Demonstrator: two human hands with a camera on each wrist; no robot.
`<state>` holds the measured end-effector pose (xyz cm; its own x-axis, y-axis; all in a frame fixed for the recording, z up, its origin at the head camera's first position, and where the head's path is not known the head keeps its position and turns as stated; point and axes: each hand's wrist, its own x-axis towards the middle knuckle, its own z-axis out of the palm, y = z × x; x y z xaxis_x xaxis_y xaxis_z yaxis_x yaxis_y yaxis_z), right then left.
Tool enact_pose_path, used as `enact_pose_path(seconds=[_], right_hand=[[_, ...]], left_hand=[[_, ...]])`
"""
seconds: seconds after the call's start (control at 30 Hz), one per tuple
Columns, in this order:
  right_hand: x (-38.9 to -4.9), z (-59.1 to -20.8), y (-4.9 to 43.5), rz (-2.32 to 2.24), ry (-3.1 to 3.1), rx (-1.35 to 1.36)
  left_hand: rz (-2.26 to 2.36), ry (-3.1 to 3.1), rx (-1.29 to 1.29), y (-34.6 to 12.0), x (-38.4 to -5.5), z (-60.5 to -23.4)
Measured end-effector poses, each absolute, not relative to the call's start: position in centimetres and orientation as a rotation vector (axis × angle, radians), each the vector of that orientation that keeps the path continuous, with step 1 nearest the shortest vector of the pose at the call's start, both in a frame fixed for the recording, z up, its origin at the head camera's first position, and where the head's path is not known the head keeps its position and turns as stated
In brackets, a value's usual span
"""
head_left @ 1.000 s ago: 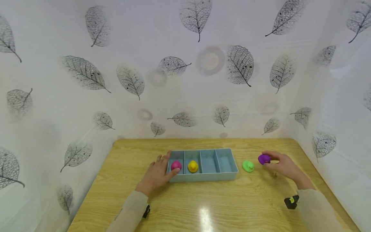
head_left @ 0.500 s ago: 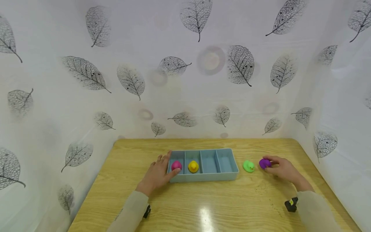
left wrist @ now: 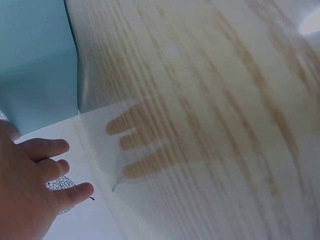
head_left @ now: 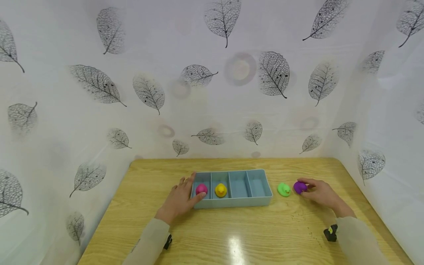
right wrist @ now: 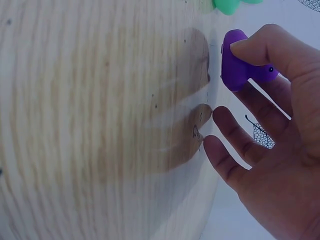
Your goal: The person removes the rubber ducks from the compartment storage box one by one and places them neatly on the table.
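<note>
Head view: the right hand [head_left: 322, 193] is pinching a purple rubber duck [head_left: 299, 187] beside a green rubber duck [head_left: 283, 189] on the wooden bench [head_left: 265, 232]; the left hand [head_left: 179, 197] is touching a blue compartmented plastic tray [head_left: 232, 202]. Left wrist: three fingers [left wrist: 75, 195] are lying splayed. Right wrist: the thumb [right wrist: 265, 44] is pressing the purple duck.

A: What's your count?
B: One pink duck [head_left: 201, 189], one yellow duck [head_left: 221, 190], one green duck [head_left: 283, 190], one purple duck [head_left: 299, 187], so four.
A: And the rest?
B: One tray [head_left: 233, 202], four bays [head_left: 238, 186], one worktop [head_left: 198, 235], two sleeves [head_left: 356, 237].
A: Anything more?
B: One left grip [head_left: 178, 198], one right grip [head_left: 322, 193]: two
</note>
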<state>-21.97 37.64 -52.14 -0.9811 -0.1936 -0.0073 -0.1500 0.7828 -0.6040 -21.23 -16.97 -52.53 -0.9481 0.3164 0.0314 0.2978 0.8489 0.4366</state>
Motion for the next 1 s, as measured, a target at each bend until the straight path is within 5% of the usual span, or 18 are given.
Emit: enact_pose_path(seconds=[1.0], right_hand=[[-22.45,-52.7,37.32,-0.926,2.892,-0.286]], left_hand=[[0.694,2.981,0.499,-16.93,-21.25,-52.58]])
